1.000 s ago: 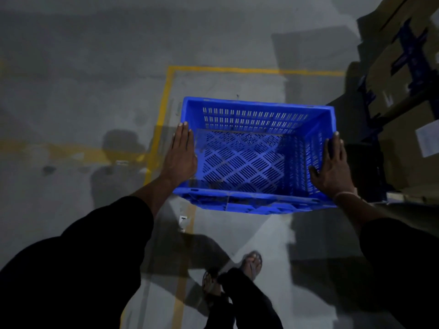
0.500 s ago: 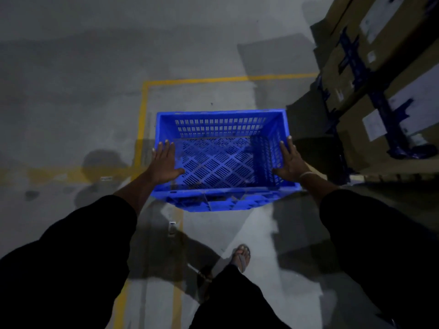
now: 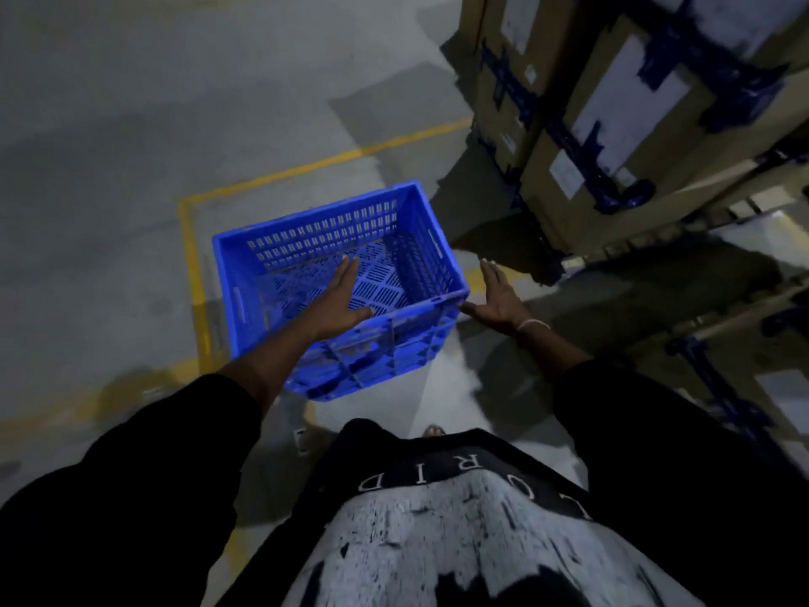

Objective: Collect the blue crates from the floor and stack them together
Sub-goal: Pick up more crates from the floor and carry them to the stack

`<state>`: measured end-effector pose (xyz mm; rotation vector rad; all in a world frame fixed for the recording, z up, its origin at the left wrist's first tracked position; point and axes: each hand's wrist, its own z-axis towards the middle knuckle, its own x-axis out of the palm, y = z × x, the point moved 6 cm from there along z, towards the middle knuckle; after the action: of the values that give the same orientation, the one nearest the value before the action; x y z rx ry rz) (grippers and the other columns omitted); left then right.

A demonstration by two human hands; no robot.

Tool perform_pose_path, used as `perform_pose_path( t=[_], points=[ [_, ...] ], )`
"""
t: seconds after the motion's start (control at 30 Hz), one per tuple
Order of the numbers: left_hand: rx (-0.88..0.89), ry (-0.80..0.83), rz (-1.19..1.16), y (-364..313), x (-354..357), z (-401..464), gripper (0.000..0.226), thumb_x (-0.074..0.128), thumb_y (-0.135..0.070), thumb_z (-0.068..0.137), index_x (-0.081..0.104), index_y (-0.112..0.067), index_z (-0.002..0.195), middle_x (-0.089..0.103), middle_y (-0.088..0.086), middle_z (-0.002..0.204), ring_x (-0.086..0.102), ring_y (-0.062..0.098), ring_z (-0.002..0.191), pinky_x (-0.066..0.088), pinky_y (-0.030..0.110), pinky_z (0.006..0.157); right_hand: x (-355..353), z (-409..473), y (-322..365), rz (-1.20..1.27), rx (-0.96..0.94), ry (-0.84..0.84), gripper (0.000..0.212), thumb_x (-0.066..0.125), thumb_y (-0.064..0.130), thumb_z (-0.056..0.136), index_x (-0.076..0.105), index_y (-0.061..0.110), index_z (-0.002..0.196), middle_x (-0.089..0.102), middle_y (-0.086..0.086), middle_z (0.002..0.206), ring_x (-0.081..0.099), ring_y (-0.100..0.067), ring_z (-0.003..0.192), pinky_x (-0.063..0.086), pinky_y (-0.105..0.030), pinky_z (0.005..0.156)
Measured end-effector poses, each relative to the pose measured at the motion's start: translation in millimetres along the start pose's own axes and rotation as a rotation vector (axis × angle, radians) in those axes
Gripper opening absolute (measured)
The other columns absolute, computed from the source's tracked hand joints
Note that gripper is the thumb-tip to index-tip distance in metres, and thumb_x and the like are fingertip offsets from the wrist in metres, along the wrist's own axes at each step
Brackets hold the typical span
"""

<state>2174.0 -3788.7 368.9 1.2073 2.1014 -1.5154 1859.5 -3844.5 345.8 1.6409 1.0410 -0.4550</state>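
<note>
Head view: the surface is a grey concrete floor (image 3: 131, 124) in a dim storage area. A yellow painted line (image 3: 192, 265) marks a corner on it. At the upper right stand stacked cardboard boxes (image 3: 613, 124) bound with dark blue straps; they sit close to the crate's far right corner, with a shadowed gap between.

The blue crate (image 3: 411, 256) sits upright inside the yellow corner, turned at an angle to the line; whether it rests on the floor cannot be told. Its slotted walls and perforated base are visible.

The left hand (image 3: 337, 304) is over the crate's opening, fingers straight and together, holding nothing. The right hand (image 3: 499, 295) is just beside the crate's near right corner, fingers extended, thumb spread toward the rim; contact cannot be confirmed. Black sleeves cover both arms.
</note>
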Motion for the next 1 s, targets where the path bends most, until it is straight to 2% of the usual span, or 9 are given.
perform_pose_path(
  t=[0.17, 0.3, 0.37, 0.47, 0.6, 0.77, 0.87, 0.9, 1.0],
  points=[
    [0.151, 0.096, 0.052, -40, -2, 25, 0.096, 0.061, -0.044, 0.095, -0.01, -0.026, 0.158, -0.012, -0.005, 0.166, 0.001, 0.018, 0.154, 0.021, 0.046, 0.122, -9, -46, -28, 0.078, 0.17, -0.145, 0.104, 0.077, 0.042, 0.08, 0.015, 0.007, 0.156, 0.014, -0.014, 0.163, 0.013, -0.027, 0.151, 0.016, -0.035, 0.122],
    [0.259, 0.16, 0.09, -61, 8, 34, 0.095, 0.063, -0.04, 0.095, -0.006, -0.023, 0.159, -0.003, -0.002, 0.167, 0.008, 0.019, 0.153, 0.02, 0.037, 0.121, -9, -98, -37, 0.196, 0.309, -0.273, 0.101, 0.074, 0.044, 0.083, 0.012, 0.011, 0.156, 0.01, -0.01, 0.164, 0.011, -0.025, 0.151, 0.012, -0.033, 0.121],
    [0.3, 0.22, 0.088, -67, 14, 32, 0.097, 0.064, -0.04, 0.094, -0.006, -0.026, 0.159, 0.0, -0.002, 0.167, 0.013, 0.02, 0.153, 0.024, 0.044, 0.122, -2, -128, -39, 0.278, 0.402, -0.325, 0.102, 0.07, 0.051, 0.083, 0.012, 0.014, 0.157, 0.008, -0.008, 0.164, 0.01, -0.024, 0.151, 0.014, -0.037, 0.122],
    [0.348, 0.301, 0.072, -71, 27, 27, 0.1, 0.064, -0.054, 0.086, -0.007, -0.04, 0.156, 0.005, -0.002, 0.167, 0.024, 0.024, 0.15, 0.035, 0.052, 0.115, 17, -173, -45, 0.348, 0.504, -0.408, 0.101, 0.066, 0.059, 0.083, 0.011, 0.017, 0.157, 0.009, -0.007, 0.165, 0.009, -0.023, 0.151, 0.014, -0.04, 0.123],
    [0.403, 0.399, 0.088, -80, 58, 17, 0.099, 0.068, -0.045, 0.087, 0.0, -0.034, 0.158, 0.011, 0.0, 0.166, 0.04, 0.024, 0.142, 0.041, 0.052, 0.109, 47, -245, -46, 0.467, 0.666, -0.548, 0.097, 0.066, 0.056, 0.085, 0.015, 0.017, 0.157, 0.012, -0.007, 0.164, 0.012, -0.023, 0.151, 0.016, -0.041, 0.122],
    [0.506, 0.542, 0.162, -101, 113, -7, 0.1, 0.069, -0.047, 0.083, 0.005, -0.031, 0.159, 0.016, 0.0, 0.164, 0.04, 0.024, 0.14, 0.04, 0.048, 0.112, 89, -347, -48, 0.568, 0.821, -0.699, 0.094, 0.067, 0.055, 0.084, 0.018, 0.02, 0.156, 0.016, -0.002, 0.164, 0.015, -0.02, 0.15, 0.019, -0.039, 0.121],
    [0.583, 0.611, 0.201, -123, 149, -26, 0.104, 0.067, -0.06, 0.079, 0.005, -0.035, 0.158, 0.017, 0.001, 0.164, 0.036, 0.025, 0.144, 0.039, 0.048, 0.113, 114, -412, -52, 0.647, 0.919, -0.775, 0.094, 0.066, 0.056, 0.084, 0.016, 0.024, 0.156, 0.014, 0.002, 0.164, 0.016, -0.019, 0.149, 0.022, -0.039, 0.118],
    [0.595, 0.624, 0.223, -132, 157, -34, 0.104, 0.068, -0.058, 0.08, 0.004, -0.034, 0.158, 0.016, 0.003, 0.164, 0.034, 0.025, 0.144, 0.038, 0.045, 0.114, 121, -428, -54, 0.657, 0.941, -0.793, 0.094, 0.066, 0.057, 0.083, 0.016, 0.025, 0.156, 0.014, 0.002, 0.164, 0.015, -0.019, 0.15, 0.022, -0.04, 0.118],
    [0.637, 0.71, 0.275, -163, 198, -74, 0.099, 0.071, -0.034, 0.089, 0.003, -0.025, 0.16, 0.011, 0.008, 0.165, 0.039, 0.026, 0.14, 0.038, 0.032, 0.109, 145, -497, -65, 0.705, 1.04, -0.896, 0.096, 0.066, 0.061, 0.081, 0.016, 0.027, 0.156, 0.015, 0.002, 0.163, 0.019, -0.023, 0.149, 0.024, -0.043, 0.118]
  ],
)
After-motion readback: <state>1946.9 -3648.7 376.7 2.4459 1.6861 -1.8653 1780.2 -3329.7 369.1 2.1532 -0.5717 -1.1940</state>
